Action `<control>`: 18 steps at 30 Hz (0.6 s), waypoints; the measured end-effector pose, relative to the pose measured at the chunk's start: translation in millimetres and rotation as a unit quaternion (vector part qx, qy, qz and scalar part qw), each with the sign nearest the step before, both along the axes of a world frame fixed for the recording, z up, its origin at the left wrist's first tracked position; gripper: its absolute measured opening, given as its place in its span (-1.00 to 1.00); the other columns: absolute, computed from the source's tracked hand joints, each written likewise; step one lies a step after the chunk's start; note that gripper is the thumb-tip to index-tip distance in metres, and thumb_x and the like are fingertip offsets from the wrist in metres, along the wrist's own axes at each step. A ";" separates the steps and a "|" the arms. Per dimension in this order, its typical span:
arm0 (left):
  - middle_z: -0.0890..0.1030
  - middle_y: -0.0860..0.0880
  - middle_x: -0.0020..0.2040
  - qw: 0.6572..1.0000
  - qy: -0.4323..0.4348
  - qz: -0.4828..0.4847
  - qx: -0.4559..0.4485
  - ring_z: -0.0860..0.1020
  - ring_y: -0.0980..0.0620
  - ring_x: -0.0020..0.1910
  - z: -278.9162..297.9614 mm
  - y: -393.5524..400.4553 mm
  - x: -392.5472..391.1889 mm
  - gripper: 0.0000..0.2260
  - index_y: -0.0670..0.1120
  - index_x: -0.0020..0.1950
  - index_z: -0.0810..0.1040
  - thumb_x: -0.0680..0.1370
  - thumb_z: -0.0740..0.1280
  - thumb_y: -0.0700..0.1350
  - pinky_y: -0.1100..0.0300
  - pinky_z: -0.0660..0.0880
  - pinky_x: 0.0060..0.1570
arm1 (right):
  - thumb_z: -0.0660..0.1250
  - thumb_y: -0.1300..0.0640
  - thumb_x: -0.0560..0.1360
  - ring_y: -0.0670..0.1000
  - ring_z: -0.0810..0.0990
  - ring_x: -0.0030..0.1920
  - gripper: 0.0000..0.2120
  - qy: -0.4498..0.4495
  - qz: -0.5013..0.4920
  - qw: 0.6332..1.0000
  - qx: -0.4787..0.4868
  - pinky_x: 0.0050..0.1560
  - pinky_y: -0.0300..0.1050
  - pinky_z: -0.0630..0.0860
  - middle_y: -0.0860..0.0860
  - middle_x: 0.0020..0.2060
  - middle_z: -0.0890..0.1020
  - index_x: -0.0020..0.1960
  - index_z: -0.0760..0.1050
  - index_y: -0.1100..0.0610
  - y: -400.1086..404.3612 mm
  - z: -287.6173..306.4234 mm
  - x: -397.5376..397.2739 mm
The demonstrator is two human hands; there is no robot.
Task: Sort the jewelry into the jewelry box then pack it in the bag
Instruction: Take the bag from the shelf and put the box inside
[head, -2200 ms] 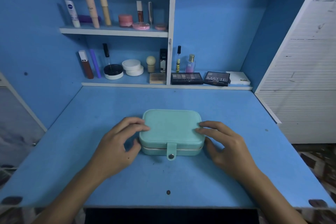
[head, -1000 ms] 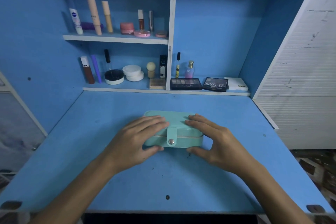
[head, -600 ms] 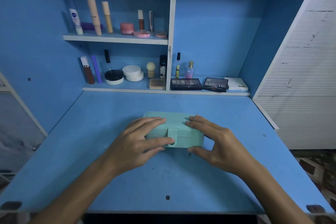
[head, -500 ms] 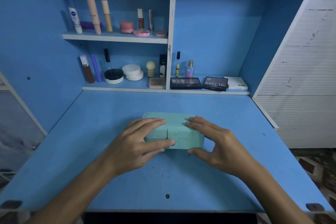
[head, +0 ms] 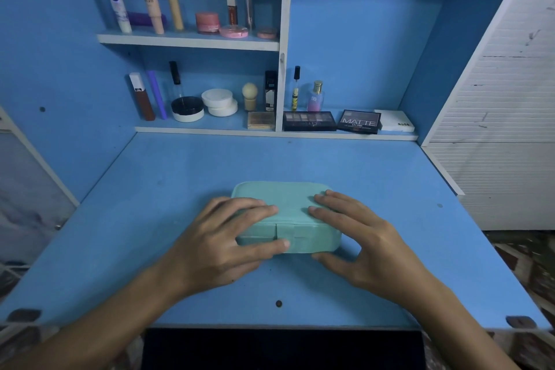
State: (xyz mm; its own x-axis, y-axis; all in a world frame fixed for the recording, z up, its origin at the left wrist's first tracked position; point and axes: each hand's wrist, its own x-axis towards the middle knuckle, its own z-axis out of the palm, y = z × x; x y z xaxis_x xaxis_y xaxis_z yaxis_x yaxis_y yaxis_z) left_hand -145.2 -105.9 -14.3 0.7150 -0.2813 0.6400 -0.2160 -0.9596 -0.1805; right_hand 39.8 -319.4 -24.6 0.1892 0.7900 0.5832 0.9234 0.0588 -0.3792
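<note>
Box [head: 285, 204] sits shut on the desk [head: 375, 174], near the front edge, centred before us. Our left hand [head: 219, 246] wraps its left end, fingers over the lid, thumb pressing the front strap where the snap lies. Our right hand [head: 363, 243] grips the right end, fingers on the lid, thumb against the front wall. No jewelry or bag in view. Likely step: working the snap. We should steady the base with the right, keep the lid level, and move only the left thumb so the box does not skid.
</note>
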 end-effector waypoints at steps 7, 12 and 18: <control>0.62 0.01 0.17 0.997 0.052 -0.008 -0.052 0.57 -0.06 0.12 -5.5 -1.7 -5.9 -0.66 0.02 0.23 0.58 0.50 0.46 0.09 0.03 0.47 0.03 | 0.54 0.00 0.40 0.09 0.45 0.38 -0.53 -0.050 -0.013 0.999 -0.012 0.29 0.01 0.48 0.00 0.33 0.52 0.28 0.59 0.08 -4.1 -12.2 -10.8; 0.64 0.03 0.06 0.992 0.062 -0.016 -0.110 0.58 -0.04 0.02 -0.4 -7.7 -4.1 -0.78 0.00 0.05 0.70 0.53 0.43 0.10 0.00 0.48 -0.05 | 0.45 -0.09 0.48 0.10 0.48 0.33 -0.63 -0.027 -0.014 0.999 -0.011 0.29 0.02 0.45 0.01 0.27 0.55 0.21 0.62 0.09 -4.7 -9.3 -15.1; 0.65 0.07 -0.13 0.976 0.028 -0.023 -0.216 0.57 0.01 -0.16 23.1 1.3 21.0 -0.84 -0.08 -0.07 0.70 0.57 0.38 -0.02 -0.01 0.50 -0.15 | 0.31 0.03 0.58 -0.01 0.58 0.11 -0.78 0.040 -0.037 0.998 0.044 0.15 -0.11 0.49 -0.06 0.05 0.64 0.11 0.63 0.12 12.9 18.0 -4.5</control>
